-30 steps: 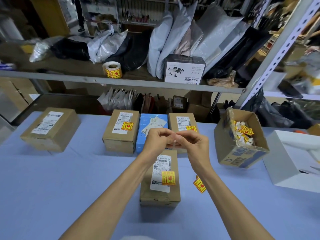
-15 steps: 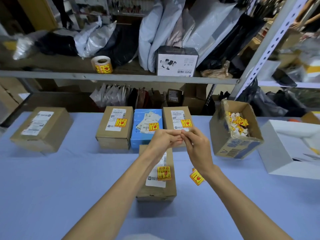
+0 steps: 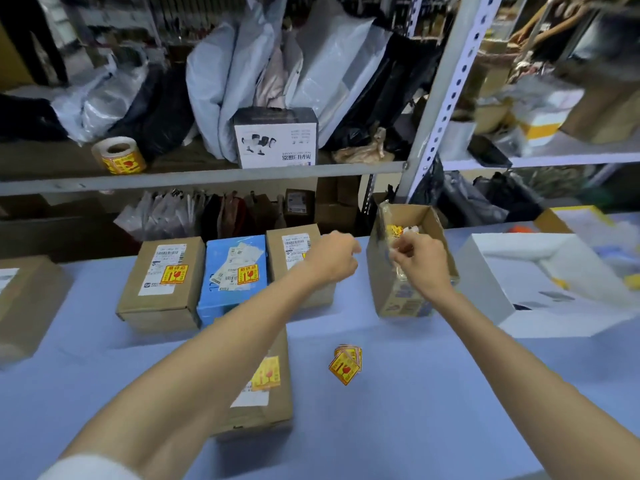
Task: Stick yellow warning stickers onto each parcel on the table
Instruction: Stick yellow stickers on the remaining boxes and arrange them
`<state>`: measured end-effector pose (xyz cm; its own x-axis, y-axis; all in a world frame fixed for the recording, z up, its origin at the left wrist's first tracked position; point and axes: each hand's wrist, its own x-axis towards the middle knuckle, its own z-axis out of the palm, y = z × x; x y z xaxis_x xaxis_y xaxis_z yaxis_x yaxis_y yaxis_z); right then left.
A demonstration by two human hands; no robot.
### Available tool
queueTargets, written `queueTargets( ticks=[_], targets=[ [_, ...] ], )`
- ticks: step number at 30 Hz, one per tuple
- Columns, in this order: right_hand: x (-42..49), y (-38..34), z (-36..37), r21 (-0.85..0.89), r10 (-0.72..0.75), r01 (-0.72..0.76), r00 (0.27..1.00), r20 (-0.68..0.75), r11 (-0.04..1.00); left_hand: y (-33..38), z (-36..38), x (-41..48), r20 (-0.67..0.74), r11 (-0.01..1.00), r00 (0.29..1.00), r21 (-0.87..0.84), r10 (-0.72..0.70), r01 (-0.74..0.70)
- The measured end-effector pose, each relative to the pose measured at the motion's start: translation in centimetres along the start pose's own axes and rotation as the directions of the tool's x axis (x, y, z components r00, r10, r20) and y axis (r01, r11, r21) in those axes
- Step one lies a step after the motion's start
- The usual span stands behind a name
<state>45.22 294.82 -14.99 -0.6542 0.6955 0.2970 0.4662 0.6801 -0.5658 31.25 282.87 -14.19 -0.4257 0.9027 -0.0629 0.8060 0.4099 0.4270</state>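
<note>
A pale blue table [image 3: 433,393] fills the foreground of a crowded stockroom. Both bare forearms stretch out over it.

The nearest parcel [image 3: 266,403] lies partly under the left forearm. Its long axis runs away from the person, and a yellow sticker [image 3: 266,373] sits beside its white label. Just to its right, a small stack of loose stickers [image 3: 345,363] lies on the cloth, one corner pointing at the person.

Further out is a row of parcels, long axes also running front to back. It holds a brown parcel [image 3: 162,285], a blue parcel [image 3: 233,275] touching it, and a third parcel [image 3: 294,251]. A far-left parcel [image 3: 26,303] lies apart, angled.

The left hand [image 3: 332,258] hovers over the third parcel, and whether its curled fingers hold anything cannot be told. The right hand [image 3: 420,261] is curled at the open carton [image 3: 405,299] of sticker scraps, its grasp blurred.

Right of that stands a white box [image 3: 540,292]. Behind, metal shelving [image 3: 207,176] carries a sticker roll [image 3: 118,155], a printed box [image 3: 277,140] and bagged goods.
</note>
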Motion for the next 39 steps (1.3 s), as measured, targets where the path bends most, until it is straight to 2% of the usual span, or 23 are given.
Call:
queueTargets(
  ticks=[3,7,10,14,18,21,24,26,28,30,31,32,35,37,39],
  targets=[
    [3.4,2.7,-1.4,-0.063,0.021,-0.023,0.999,-0.036,0.998,2.6,-1.2,3.0,0.012,0.976,0.999,0.21,0.048,-0.049],
    [6.0,4.9,-2.1,-0.114,0.077,-0.078,0.997,-0.01,0.99,5.3,-2.0,5.9,0.009,0.965,0.998,0.258,0.055,-0.055],
    [6.2,5.3,-1.9,-0.053,0.131,-0.131,0.991,0.011,0.99,6.0,-1.8,6.9,0.013,0.973,0.999,0.226,0.035,-0.037],
    [4.8,4.7,-1.0,-0.042,0.104,-0.102,0.994,0.04,0.994,4.7,-1.0,5.8,0.03,0.991,0.999,0.132,-0.023,0.019],
    [2.1,1.7,1.5,0.008,0.056,-0.057,0.99,0.132,0.998,0.2,1.0,1.5,0.033,0.984,0.984,-0.016,-0.177,0.178],
    [-1.2,-2.1,5.0,0.094,-0.025,-0.001,0.96,0.279,0.996,-3.6,2.5,-3.3,0.029,0.945,0.949,-0.089,-0.313,0.315],
    [-5.3,-5.9,8.6,0.172,-0.089,0.006,0.875,0.476,0.985,-6.5,3.9,-8.7,-0.048,0.884,0.892,-0.169,-0.449,0.436],
    [-7.9,-7.8,10.7,0.201,-0.108,-0.009,0.821,0.561,0.98,-8.1,5.0,-12.3,-0.131,0.836,0.827,-0.144,-0.546,0.529],
    [-10.7,-8.7,12.7,0.21,-0.06,-0.093,0.779,0.624,0.973,-9.7,6.5,-15.5,-0.189,0.718,0.694,-0.129,-0.695,0.684],
    [-13.8,-9.2,14.3,0.232,0.022,-0.247,0.726,0.687,0.941,-10.8,7.7,-18.1,-0.086,0.514,0.517,-0.323,-0.852,0.795],
    [-15.2,-9.2,15.0,0.254,0.053,-0.317,0.713,0.699,0.914,-11.4,8.3,-18.9,-0.022,0.439,0.471,-0.404,-0.882,0.803],
    [-16.2,-9.2,15.4,0.278,0.086,-0.375,0.716,0.693,0.884,-11.8,8.6,-19.6,0.015,0.422,0.476,-0.439,-0.88,0.794],
    [-17.2,-8.7,15.7,0.318,0.172,-0.492,0.719,0.673,0.811,-12.7,8.9,-21.6,0.033,0.453,0.587,-0.601,-0.809,0.658],
    [-17.3,-8.9,15.8,0.318,0.194,-0.526,0.704,0.683,0.789,-12.9,8.9,-23.1,0.105,0.343,0.625,-0.76,-0.773,0.552],
    [-17.9,-10.0,16.1,0.313,0.192,-0.524,0.7,0.687,0.792,-13.3,8.9,-24.5,0.15,0.257,0.587,-0.794,-0.796,0.55]
  ],
)
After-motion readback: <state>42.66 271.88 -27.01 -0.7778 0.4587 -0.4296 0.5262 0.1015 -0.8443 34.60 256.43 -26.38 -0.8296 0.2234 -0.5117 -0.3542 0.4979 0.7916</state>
